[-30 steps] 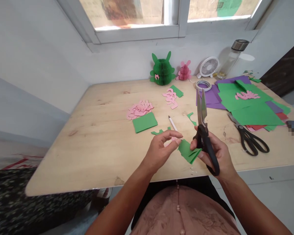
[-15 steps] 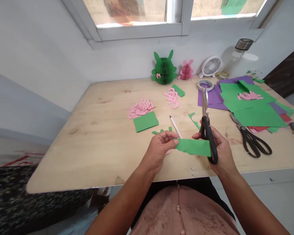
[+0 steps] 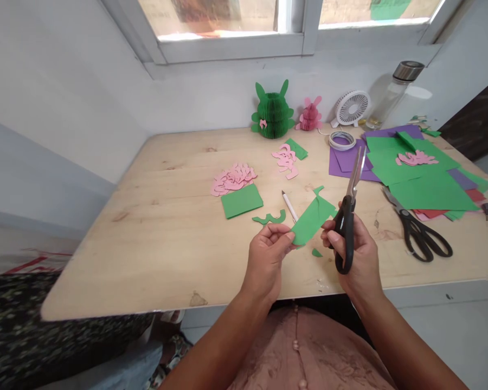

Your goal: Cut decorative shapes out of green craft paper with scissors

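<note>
My left hand [image 3: 270,254] pinches the lower left end of a green paper strip [image 3: 311,221], which slants up to the right. In my right hand [image 3: 360,254] is a pair of black-handled scissors [image 3: 345,233], blades pointing up and away, nearly together. The strip's far end lies close beside the scissor handle. Below the strip, a small green scrap [image 3: 317,253] rests on the table. A curvy green cutout [image 3: 269,218] lies left of the strip, and a white pencil [image 3: 290,206] is partly hidden behind it.
A second pair of scissors [image 3: 418,227] lies at right, near stacked green sheets [image 3: 431,189]. Pink cutouts [image 3: 236,179] sit by a green rectangle [image 3: 242,201]. Along the wall stand a green paper figure [image 3: 273,114], a pink one [image 3: 309,115], a fan [image 3: 352,108] and a bottle [image 3: 390,97].
The green strip has swung from level to slanting, its right end now up and away. The scissors have tipped slightly right. A small green scrap now shows on the table below.
</note>
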Demonstrator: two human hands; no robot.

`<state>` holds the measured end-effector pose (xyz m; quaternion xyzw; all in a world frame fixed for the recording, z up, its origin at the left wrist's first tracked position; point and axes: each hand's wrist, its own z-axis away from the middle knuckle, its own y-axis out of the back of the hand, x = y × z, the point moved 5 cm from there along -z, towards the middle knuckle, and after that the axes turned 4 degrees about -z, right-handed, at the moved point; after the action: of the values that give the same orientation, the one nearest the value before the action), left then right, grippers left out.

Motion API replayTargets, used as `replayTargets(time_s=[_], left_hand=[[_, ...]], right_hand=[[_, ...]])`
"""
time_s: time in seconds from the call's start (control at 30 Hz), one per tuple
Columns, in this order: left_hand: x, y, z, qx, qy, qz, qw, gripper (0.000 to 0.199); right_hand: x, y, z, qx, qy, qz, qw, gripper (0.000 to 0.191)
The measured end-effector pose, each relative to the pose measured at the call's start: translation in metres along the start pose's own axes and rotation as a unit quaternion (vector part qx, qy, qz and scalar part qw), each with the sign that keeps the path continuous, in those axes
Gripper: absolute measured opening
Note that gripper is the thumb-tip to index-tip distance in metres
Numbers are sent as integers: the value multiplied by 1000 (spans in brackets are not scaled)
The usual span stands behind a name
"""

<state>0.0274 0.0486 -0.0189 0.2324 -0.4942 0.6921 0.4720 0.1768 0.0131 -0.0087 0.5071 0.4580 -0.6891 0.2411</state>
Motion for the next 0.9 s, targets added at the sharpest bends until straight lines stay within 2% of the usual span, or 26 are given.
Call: replayTargets(time_s=[0.17, 0.43, 0.9], left_hand=[[-3, 1, 4, -6, -1, -11, 1000, 18], [-2, 1, 6, -17, -10, -17, 1000, 15], [2, 6, 4, -6, -25, -58, 998, 12]], right_hand=[[0, -3, -4, 15, 22, 21, 999, 50], [-2, -8, -7, 42, 11, 46, 998, 50], [-5, -8, -13, 22, 24, 80, 996, 50]])
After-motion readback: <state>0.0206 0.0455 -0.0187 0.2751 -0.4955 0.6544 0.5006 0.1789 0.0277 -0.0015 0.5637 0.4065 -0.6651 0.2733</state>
